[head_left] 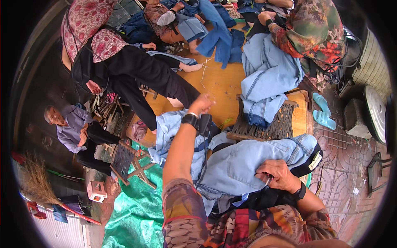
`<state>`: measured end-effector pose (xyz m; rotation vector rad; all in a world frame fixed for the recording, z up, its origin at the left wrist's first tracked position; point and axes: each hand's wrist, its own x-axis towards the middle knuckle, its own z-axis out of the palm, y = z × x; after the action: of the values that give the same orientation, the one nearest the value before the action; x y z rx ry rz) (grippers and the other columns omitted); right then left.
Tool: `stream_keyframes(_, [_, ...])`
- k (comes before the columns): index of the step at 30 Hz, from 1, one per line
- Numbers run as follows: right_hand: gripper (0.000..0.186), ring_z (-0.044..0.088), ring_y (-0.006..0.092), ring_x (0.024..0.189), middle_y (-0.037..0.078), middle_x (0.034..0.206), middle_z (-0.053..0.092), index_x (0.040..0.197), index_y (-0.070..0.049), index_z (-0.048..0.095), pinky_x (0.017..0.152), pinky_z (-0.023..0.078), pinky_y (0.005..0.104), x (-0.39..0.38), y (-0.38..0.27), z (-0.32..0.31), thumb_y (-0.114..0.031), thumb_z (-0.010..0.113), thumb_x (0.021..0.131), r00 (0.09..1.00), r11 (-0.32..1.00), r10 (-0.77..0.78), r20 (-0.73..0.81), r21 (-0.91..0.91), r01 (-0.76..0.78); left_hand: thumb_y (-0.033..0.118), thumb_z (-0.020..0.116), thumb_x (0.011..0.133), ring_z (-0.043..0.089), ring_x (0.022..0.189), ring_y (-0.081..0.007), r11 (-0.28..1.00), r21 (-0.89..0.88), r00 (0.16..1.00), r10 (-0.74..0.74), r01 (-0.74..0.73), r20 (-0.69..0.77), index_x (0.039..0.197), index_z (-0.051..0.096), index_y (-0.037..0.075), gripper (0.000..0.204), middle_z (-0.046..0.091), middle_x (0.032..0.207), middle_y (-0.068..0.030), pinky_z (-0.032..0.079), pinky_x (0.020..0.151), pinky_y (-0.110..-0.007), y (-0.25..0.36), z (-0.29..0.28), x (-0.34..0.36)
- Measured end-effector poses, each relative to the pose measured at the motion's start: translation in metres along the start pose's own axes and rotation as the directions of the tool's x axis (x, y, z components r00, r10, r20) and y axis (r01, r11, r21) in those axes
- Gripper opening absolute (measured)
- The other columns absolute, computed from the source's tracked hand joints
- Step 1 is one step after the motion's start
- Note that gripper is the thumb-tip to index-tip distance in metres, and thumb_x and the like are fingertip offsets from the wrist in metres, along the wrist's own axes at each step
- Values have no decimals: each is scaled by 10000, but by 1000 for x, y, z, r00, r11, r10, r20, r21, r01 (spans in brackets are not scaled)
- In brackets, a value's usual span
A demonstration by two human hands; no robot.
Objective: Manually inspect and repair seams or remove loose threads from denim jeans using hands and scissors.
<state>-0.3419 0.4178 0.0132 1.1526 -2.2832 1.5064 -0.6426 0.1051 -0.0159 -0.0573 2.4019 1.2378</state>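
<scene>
Plainly, the light blue jeans (235,163) lay across the person's lap, directly under the right hand (278,172) and well short of the left hand (202,104). The right hand was curled around a small metal tool (269,180), its tip poking out just above the cloth. The left hand hovered above the yellow-brown wooden surface (223,84), fingers bent inward; whether they pinched anything, I cannot tell. Its arm reached forward, nearly straight, with a dark wristband (190,120) below the hand. The right arm was bent, its forearm slanting inward from the lower right. Beyond the jeans stood a stool with a woven dark seat (279,124).
</scene>
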Motion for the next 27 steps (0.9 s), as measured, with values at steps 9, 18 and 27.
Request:
stream_keyframes(9, [189, 556, 213, 557, 44, 654, 548, 789, -74, 572, 466, 410, 313, -4, 6, 0, 1, 687, 660, 998, 1000, 11, -58, -2, -11, 171, 657, 801, 432, 415, -87, 994, -82, 987, -64, 77, 150, 1258, 437, 20, 529, 494, 602, -6, 332, 379, -221, -37, 56, -62])
stream_keyframes(18, [168, 552, 219, 557, 47, 653, 544, 776, -74, 575, 467, 405, 310, -1, 2, 3, 11, 676, 672, 997, 1000, 25, -69, 9, -24, 144, 622, 833, 416, 486, -67, 970, -238, 998, 64, -57, 23, 1269, 413, -5, 506, 480, 608, 6, 338, 437, -211, -70, 38, -159])
stream_keyframes(27, [190, 563, 242, 582, 65, 677, 555, 766, -61, 560, 496, 436, 311, -6, 3, 4, 58, 642, 643, 996, 999, 23, -85, -43, -27, 119, 620, 847, 417, 536, -41, 857, -484, 983, 133, -178, -127, 1240, 461, 24, 434, 470, 634, 46, 330, 481, -189, -95, 74, -261])
